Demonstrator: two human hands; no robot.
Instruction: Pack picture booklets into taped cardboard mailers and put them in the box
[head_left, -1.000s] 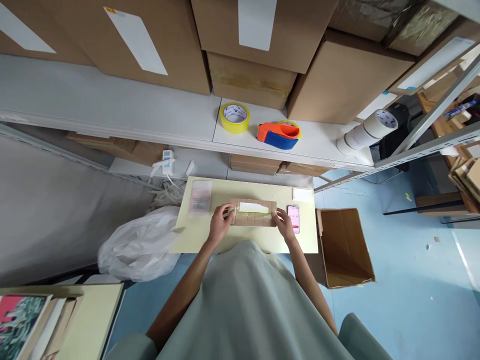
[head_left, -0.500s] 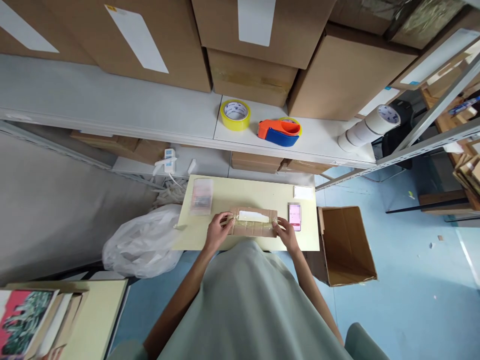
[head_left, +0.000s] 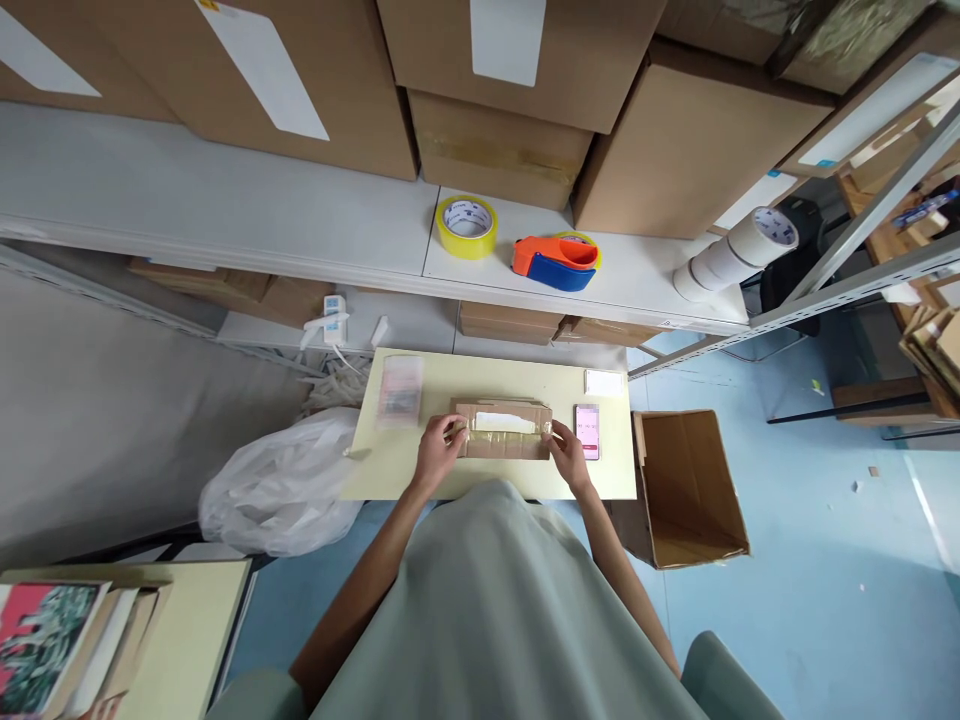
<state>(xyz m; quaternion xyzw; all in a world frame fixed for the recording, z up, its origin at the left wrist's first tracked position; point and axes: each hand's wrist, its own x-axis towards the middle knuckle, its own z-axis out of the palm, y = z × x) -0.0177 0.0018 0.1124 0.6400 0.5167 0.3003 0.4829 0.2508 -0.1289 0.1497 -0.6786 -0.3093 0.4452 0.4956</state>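
Observation:
A small cardboard box (head_left: 504, 446) with a white label and clear tape across it is held over the pale yellow table (head_left: 480, 375). My left hand (head_left: 440, 450) pinches its left end, fingers closed at the corner. At the opposite end my right hand (head_left: 565, 452) grips the right edge between thumb and fingers. Just right of that hand lies a phone (head_left: 587, 432) with a lit pink screen. Behind the phone is a small white card or box (head_left: 603, 382). A clear plastic bag with something flat inside (head_left: 400, 391) rests at the table's left.
On the shelf ahead sit a yellow tape roll (head_left: 466, 227), an orange and blue tape dispenser (head_left: 556, 262) and stacked white rolls (head_left: 739, 255). An open carton (head_left: 694, 490) stands on the floor at right. A white plastic bag (head_left: 281, 485) bulges at left.
The box has shifted slightly forward, away from my body, and its tilt has changed so a back edge shows. Both hands keep hold of its ends.

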